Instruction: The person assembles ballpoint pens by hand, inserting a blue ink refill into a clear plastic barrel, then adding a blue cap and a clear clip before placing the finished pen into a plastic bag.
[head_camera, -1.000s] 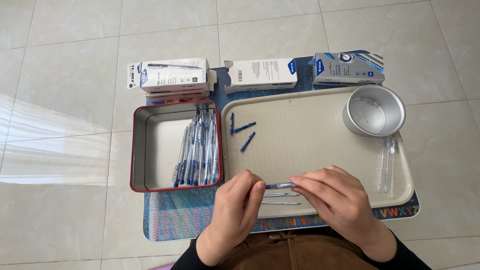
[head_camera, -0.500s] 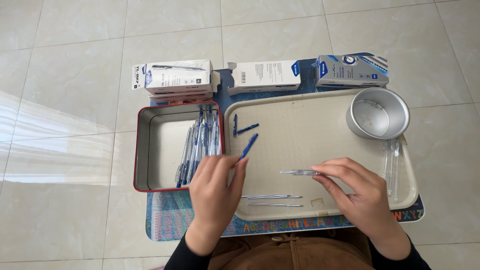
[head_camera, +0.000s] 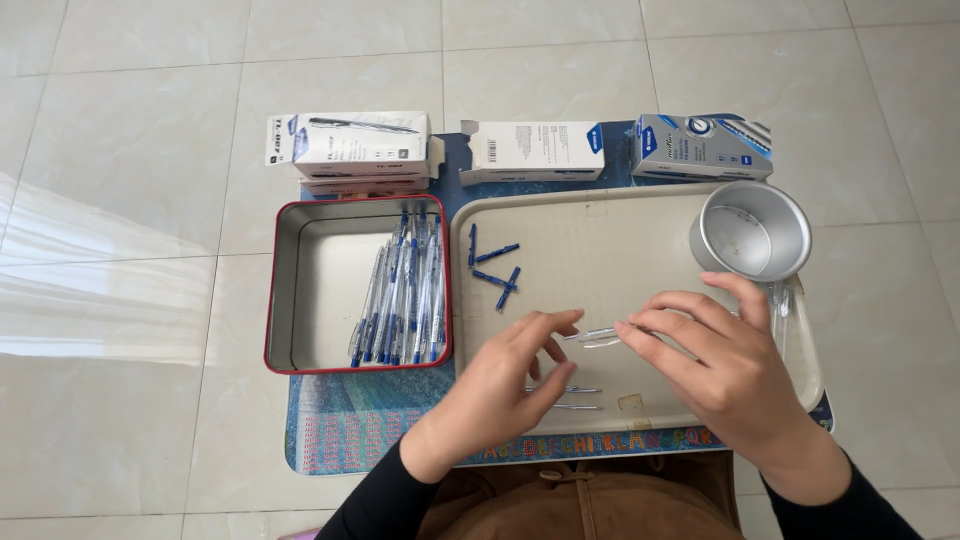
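My right hand (head_camera: 722, 372) pinches the right end of a clear pen barrel (head_camera: 596, 336) just above the beige tray (head_camera: 600, 230). The spread fingertips of my left hand (head_camera: 500, 385) reach the barrel's left end, and I cannot see a firm grip there. Two thin pen refills (head_camera: 578, 398) lie on the tray below my left fingers. Several blue pen caps (head_camera: 497, 268) lie loose at the tray's upper left. A red-rimmed tin (head_camera: 310, 290) to the left holds several blue-capped clear pens (head_camera: 402, 295) along its right side.
A round metal cup (head_camera: 750, 232) stands on the tray's upper right corner, with clear barrels (head_camera: 780, 300) below it. Three pen boxes line the far edge: white (head_camera: 350, 145), white (head_camera: 532, 148) and grey-blue (head_camera: 700, 145). A patterned mat (head_camera: 350, 430) lies beneath, on a tiled floor.
My left hand went up to the blue caps, left one more there, and has come back to the barrel. My right hand kept the barrel and shifted slightly right.
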